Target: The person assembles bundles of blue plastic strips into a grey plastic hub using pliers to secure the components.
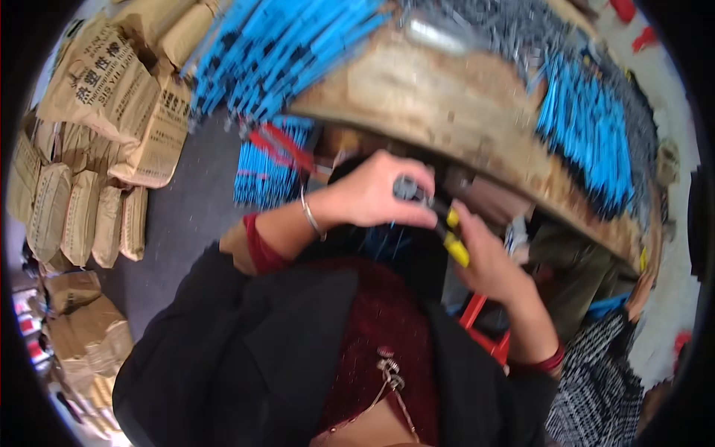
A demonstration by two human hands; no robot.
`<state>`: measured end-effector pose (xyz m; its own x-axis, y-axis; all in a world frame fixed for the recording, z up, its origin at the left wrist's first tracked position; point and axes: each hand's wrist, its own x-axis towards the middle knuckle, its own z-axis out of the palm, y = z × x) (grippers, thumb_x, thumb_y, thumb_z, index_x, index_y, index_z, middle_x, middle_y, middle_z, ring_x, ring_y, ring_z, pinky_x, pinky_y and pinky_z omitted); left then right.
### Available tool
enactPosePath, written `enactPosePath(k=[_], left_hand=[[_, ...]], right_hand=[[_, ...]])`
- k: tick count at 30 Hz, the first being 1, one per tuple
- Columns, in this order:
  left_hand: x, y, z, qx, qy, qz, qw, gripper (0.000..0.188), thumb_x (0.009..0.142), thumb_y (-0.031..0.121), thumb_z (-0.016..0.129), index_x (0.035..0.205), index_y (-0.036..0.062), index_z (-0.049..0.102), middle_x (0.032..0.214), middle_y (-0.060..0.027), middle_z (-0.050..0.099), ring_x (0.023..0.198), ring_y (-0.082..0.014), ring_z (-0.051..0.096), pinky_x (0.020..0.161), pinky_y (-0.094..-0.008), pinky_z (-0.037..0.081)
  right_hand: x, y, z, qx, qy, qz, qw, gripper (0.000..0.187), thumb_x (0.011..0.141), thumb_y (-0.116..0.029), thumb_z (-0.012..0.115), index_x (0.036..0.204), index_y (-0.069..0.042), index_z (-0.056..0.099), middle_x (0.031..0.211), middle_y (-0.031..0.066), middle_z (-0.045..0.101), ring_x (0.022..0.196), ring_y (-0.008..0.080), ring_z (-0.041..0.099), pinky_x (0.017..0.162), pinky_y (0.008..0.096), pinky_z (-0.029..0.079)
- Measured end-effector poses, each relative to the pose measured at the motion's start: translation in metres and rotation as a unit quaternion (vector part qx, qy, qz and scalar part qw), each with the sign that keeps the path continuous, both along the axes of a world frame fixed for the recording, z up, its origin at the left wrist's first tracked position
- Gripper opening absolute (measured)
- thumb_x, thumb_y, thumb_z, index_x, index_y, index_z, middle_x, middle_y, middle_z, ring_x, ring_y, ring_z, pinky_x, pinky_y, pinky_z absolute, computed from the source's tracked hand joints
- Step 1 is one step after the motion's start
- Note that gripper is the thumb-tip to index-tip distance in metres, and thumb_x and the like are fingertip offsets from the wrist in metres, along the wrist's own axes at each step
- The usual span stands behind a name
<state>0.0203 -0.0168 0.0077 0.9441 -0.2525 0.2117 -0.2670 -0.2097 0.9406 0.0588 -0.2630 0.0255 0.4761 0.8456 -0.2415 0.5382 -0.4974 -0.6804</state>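
In front of my chest, my left hand (pixel 371 192) is closed around a small grey part (pixel 406 188), thumb and fingers curled about it. The part's exact kind is too blurred to make out. My right hand (pixel 488 257) grips hand pliers with yellow and black handles (pixel 456 249). Their dark head points toward the grey part, close beside the left fingertips. Whether the jaws touch the part cannot be told. Both hands are just off the near edge of the wooden table (pixel 402 82).
Blue rods with dark ends lie in a large pile (pixel 290 52) at the table's left and another bundle (pixel 592 138) at its right. Many grey parts (pixel 495 30) are heaped at the back. Brown paper sacks (pixel 97 89) stand left. A patterned cloth (pixel 599 380) hangs right.
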Motion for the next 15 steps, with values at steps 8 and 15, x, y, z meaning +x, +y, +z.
enactPosePath(k=[8, 15], left_hand=[[-0.002, -0.006, -0.004, 0.006, 0.027, -0.005, 1.0, 0.033, 0.061, 0.013, 0.081, 0.085, 0.0028, 0.062, 0.072, -0.0039, 0.06, 0.066, -0.01, 0.056, 0.059, -0.0251, 0.044], [-0.007, -0.007, 0.001, 0.007, 0.092, -0.022, 0.996, 0.035, 0.065, 0.027, 0.079, 0.084, 0.0023, 0.062, 0.069, -0.0057, 0.06, 0.064, -0.0119, 0.055, 0.062, -0.0262, 0.045]], right_hand=[[-0.002, -0.009, -0.002, 0.032, 0.018, -0.018, 0.999, 0.08, 0.063, 0.013, 0.051, 0.137, -0.001, 0.021, 0.121, 0.0215, 0.039, 0.112, 0.0376, 0.043, 0.097, 0.0356, 0.035], [-0.005, -0.012, 0.016, -0.004, -0.034, -0.021, 0.999, 0.076, 0.064, 0.013, 0.053, 0.135, -0.003, 0.028, 0.117, 0.0195, 0.044, 0.108, 0.0355, 0.047, 0.092, 0.0358, 0.038]])
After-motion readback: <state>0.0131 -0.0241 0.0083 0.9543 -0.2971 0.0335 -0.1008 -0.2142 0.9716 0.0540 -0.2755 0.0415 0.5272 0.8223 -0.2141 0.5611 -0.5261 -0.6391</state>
